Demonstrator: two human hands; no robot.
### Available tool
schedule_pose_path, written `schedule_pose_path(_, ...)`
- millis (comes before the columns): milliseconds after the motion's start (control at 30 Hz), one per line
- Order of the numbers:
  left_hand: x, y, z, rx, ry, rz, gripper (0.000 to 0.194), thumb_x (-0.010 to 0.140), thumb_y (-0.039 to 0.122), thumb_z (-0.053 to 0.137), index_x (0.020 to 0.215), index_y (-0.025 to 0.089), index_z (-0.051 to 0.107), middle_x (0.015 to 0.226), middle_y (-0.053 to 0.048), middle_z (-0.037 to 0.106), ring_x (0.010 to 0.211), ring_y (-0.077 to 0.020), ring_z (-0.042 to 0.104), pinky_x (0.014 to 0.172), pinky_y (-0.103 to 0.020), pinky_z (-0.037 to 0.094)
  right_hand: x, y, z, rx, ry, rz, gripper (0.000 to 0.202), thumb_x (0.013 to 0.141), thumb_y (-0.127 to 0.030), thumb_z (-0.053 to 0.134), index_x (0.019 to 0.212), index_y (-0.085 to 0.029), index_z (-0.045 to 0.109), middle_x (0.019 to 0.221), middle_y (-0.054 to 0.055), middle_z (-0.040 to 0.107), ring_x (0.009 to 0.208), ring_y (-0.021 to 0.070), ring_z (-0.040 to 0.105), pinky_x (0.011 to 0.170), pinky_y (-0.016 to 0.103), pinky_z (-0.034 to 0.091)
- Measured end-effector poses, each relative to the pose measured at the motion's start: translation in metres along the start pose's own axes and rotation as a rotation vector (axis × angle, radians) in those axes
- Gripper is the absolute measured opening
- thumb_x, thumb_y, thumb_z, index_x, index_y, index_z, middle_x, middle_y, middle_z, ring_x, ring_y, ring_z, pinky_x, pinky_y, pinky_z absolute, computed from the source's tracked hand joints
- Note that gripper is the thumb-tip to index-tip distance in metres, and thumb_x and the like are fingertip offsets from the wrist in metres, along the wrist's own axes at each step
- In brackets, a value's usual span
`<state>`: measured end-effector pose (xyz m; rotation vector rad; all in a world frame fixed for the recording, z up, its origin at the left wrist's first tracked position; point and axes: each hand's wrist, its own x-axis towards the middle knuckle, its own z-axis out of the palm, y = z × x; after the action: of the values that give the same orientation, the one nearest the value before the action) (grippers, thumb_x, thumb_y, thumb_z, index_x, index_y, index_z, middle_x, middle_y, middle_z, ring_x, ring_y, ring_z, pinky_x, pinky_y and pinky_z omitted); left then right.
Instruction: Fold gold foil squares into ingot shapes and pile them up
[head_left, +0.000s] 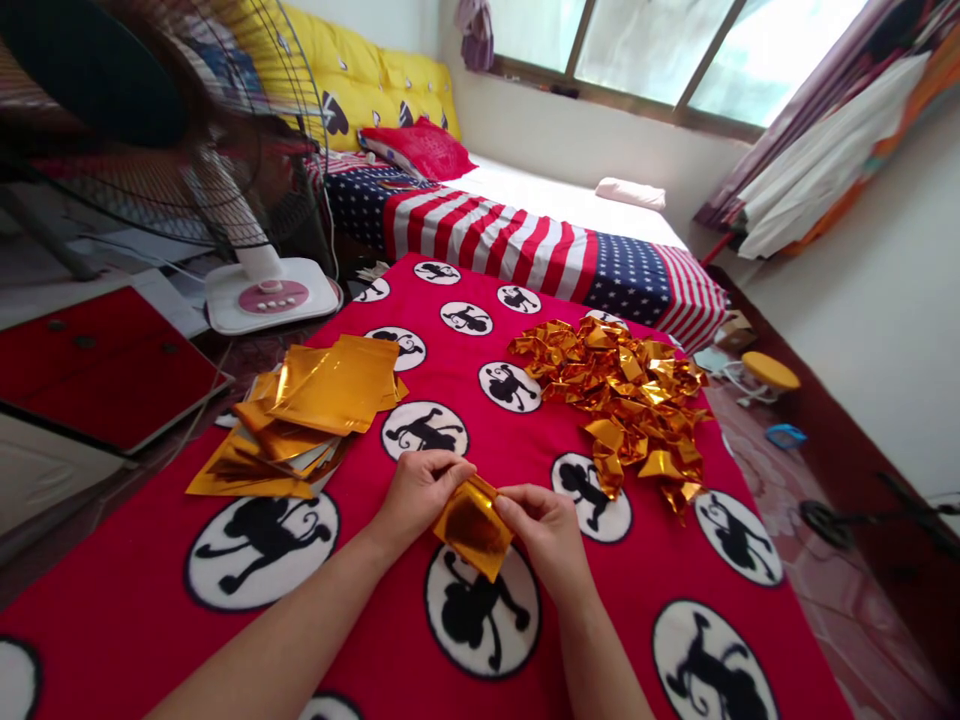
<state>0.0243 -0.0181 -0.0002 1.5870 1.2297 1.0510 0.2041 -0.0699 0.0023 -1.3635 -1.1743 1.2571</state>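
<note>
A: While you're scanning from the left, what's showing first?
B: Stack of gold sheets [337,385], lying loosely fanned on the red cloth [367,640], beyond and left of the left hand [424,485].
A: What's that hand doing?
B: Pinching, thumb against finger, no gap; it's gripping the foil piece [474,530] by its far edge, left end.
A: Where's the piece sitting?
B: Between both hands, sloping toward the wearer, near corner pointing at a monkey print [480,615]. It's looking almost square, so can't call a long axis. Can't tell if it's touching cloth.
A: Right hand [544,535]?
B: Also pinching tight, holding the far right corner. Left is sitting nearer the stack, right nearer the crumpled heap [622,390].
A: Room?
B: Open cloth is running between stack and heap, and wearer-side. Heap's crowding the cloth's right edge.
</note>
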Motion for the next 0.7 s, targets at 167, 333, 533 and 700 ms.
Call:
schedule_pose_path(167,0.002,-0.003,-0.002,-0.04,0.002,-0.042,0.023,0.081,0.034,0.064,0.072,0.015,0.073,0.069,-0.002,0.072,0.064,-0.0153,0.064,0.059,-0.021,0.046,0.001,0.001,-0.002,0.055,0.001,0.015,0.024,0.075,-0.036,0.073,0.088,-0.017,0.075,0.085,0.008,0.075,0.075,0.021,0.068,0.069,0.031,0.054)
schedule_pose_path(333,0.004,-0.002,-0.003,-0.061,-0.064,-0.057,0.022,0.079,0.034,0.066,0.072,0.014,0.069,0.066,-0.001,0.067,0.062,-0.0129,0.059,0.058,-0.02,0.044,0.001,0.003,0.002,0.102,0.037,0.012,0.024,0.075,-0.036,0.074,0.088,-0.016,0.068,0.073,0.004,0.071,0.063,0.0155,0.064,0.059,0.025,0.05)
schedule_pose_path(533,0.003,0.0,-0.005,-0.04,-0.155,-0.062,0.025,0.063,0.029,0.078,0.074,0.014,0.061,0.065,0.004,0.056,0.06,-0.0099,0.05,0.055,-0.018,0.039,-0.003,0.004,0.013,0.047,0.052,-0.053,0.02,0.078,-0.033,0.07,0.089,-0.017,0.064,0.07,0.0,0.064,0.062,0.0132,0.06,0.058,0.023,0.047)
schedule_pose_path(700,0.002,-0.004,-0.004,-0.126,-0.148,-0.073,0.042,0.062,0.022,0.077,0.098,0.018,0.055,0.072,0.005,0.057,0.057,-0.0091,0.05,0.052,-0.018,0.039,-0.001,0.001,0.019,0.014,0.073,-0.091,0.028,0.074,-0.028,0.071,0.099,-0.018,0.061,0.071,-0.001,0.064,0.065,0.014,0.061,0.061,0.024,0.05)
